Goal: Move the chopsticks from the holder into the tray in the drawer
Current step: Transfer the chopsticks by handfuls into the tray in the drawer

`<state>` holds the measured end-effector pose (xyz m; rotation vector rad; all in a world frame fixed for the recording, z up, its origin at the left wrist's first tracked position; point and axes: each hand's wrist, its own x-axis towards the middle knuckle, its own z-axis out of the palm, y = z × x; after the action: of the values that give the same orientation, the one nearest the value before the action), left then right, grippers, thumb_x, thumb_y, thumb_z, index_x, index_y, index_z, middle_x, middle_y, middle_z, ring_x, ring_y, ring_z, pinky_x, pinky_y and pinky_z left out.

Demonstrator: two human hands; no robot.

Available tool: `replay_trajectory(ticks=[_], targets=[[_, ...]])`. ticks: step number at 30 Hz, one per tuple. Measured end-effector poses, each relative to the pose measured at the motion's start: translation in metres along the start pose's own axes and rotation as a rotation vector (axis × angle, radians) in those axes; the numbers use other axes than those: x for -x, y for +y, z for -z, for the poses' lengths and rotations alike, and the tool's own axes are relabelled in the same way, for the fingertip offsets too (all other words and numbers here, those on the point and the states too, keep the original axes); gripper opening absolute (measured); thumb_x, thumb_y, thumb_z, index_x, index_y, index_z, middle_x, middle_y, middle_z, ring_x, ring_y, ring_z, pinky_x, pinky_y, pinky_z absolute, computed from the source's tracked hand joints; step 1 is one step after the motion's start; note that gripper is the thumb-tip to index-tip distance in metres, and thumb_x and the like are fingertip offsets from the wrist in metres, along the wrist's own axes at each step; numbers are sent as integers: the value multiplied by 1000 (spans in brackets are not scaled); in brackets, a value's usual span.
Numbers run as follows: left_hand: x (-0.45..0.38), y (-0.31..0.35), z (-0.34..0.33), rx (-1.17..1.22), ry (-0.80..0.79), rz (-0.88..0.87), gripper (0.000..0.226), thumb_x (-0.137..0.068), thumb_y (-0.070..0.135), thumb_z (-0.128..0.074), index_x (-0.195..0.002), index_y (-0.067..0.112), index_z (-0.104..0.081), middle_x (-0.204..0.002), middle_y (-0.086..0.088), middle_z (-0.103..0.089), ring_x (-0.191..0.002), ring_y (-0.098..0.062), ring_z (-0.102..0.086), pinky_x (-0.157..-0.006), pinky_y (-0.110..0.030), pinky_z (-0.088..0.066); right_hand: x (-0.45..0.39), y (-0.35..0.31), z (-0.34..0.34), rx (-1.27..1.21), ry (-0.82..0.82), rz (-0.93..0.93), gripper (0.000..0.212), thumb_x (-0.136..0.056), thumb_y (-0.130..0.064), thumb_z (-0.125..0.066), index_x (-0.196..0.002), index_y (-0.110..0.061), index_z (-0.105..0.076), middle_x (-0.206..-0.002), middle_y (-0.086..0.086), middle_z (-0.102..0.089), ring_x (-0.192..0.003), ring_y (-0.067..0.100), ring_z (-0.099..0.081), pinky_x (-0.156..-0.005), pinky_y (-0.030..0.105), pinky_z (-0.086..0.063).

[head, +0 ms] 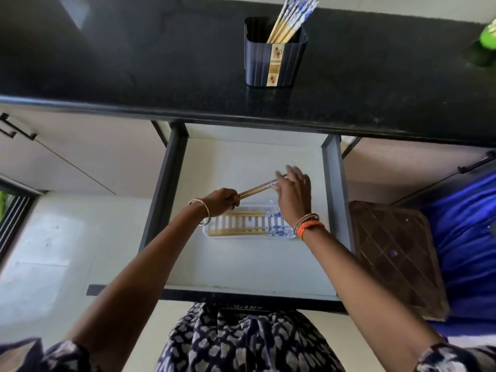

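Observation:
A dark ribbed holder (275, 53) stands on the black counter with several blue-and-white topped bamboo chopsticks (291, 18) leaning in it. In the open drawer (249, 259) lies a clear tray (212, 232) that holds several chopsticks (249, 224) side by side. Above the tray's far edge, my left hand (222, 201) is shut on the bamboo end of a pair of chopsticks (256, 187). My right hand (292, 194) pinches the patterned end of the same pair, its other fingers spread. The pair is tilted, its right end higher.
The black counter (134, 63) overhangs the drawer's back. A green-capped bottle (485, 44) stands at the counter's far right. A brown wooden stool (397, 253) and blue cloth (467, 237) sit right of the drawer. Cabinet fronts with black handles (16, 127) flank it.

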<state>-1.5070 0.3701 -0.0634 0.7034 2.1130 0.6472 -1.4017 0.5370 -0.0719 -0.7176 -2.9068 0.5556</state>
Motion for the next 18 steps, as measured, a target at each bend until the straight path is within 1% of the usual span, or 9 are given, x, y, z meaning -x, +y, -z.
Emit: replay_trajectory(ticks=[1, 2, 4, 6, 8, 10, 12, 15, 18], targets=[[-1, -1, -3, -14, -14, -2, 25, -92, 4, -36, -79, 14, -54, -62, 6, -46, -57, -12, -40, -49, -13, -33, 5, 0, -6, 58, -35, 171, 38, -94, -11, -52, -132, -13, -56, -138, 15, -54, -133, 29, -43, -116, 41, -23], [-1, -3, -7, -30, -39, -1, 25, -91, 3, -37, -79, 15, -55, -62, 7, -47, -62, -15, -42, -55, -17, -33, 9, -2, -12, 46, -88, 316, 39, -92, -5, -52, -130, -14, -58, -126, 16, -62, -123, 31, -52, -112, 41, -29], [-1, -7, -12, -70, -91, 19, 26, -89, 2, -38, -83, 14, -60, -62, 8, -49, -71, -18, -46, -61, -20, -35, 16, -4, -21, -15, -218, 428, 46, -89, 7, -47, -127, -15, -61, -98, 14, -68, -97, 31, -61, -87, 35, -46], [1, -17, -16, -103, -68, 36, 23, -89, 4, -41, -88, 11, -63, -69, 1, -57, -76, -22, -52, -67, -25, -41, 17, -3, -30, -48, -281, 420, 48, -86, 13, -46, -121, -13, -65, -88, 15, -65, -89, 31, -60, -73, 31, -46], [3, -35, -20, -134, 131, 37, 19, -87, 5, -46, -95, 10, -63, -89, -11, -65, -85, -29, -60, -78, -33, -49, 18, -1, -40, -55, -319, 393, 42, -85, 12, -47, -114, -9, -69, -85, 17, -64, -87, 31, -60, -72, 27, -44], [9, -50, -22, -73, 390, 84, 22, -87, 2, -47, -105, 7, -61, -106, -18, -63, -98, -33, -58, -89, -40, -49, 19, 3, -49, -70, -373, 365, 35, -86, 10, -49, -108, -6, -71, -83, 16, -62, -86, 31, -62, -73, 28, -47], [16, -64, -24, 41, 521, 180, 27, -87, -4, -44, -110, 3, -57, -113, -22, -59, -105, -34, -57, -93, -37, -46, 20, 8, -56, -49, -433, 307, 30, -84, 10, -48, -96, -3, -72, -80, 14, -58, -87, 32, -63, -72, 30, -46], [25, -85, -30, 120, 464, 322, 27, -88, -1, -46, -113, 1, -55, -116, -23, -61, -106, -35, -58, -92, -36, -46, 20, 9, -68, -19, -458, 272, 30, -79, 12, -45, -93, 2, -69, -79, 12, -52, -83, 25, -58, -68, 23, -33], [33, -93, -36, 145, 384, 365, 23, -89, 5, -51, -110, 1, -59, -109, -24, -66, -100, -36, -62, -86, -35, -48, 15, 6, -80, -14, -499, 260, 40, -84, 12, -45, -114, -3, -68, -95, 19, -63, -94, 28, -62, -73, 22, -40]])
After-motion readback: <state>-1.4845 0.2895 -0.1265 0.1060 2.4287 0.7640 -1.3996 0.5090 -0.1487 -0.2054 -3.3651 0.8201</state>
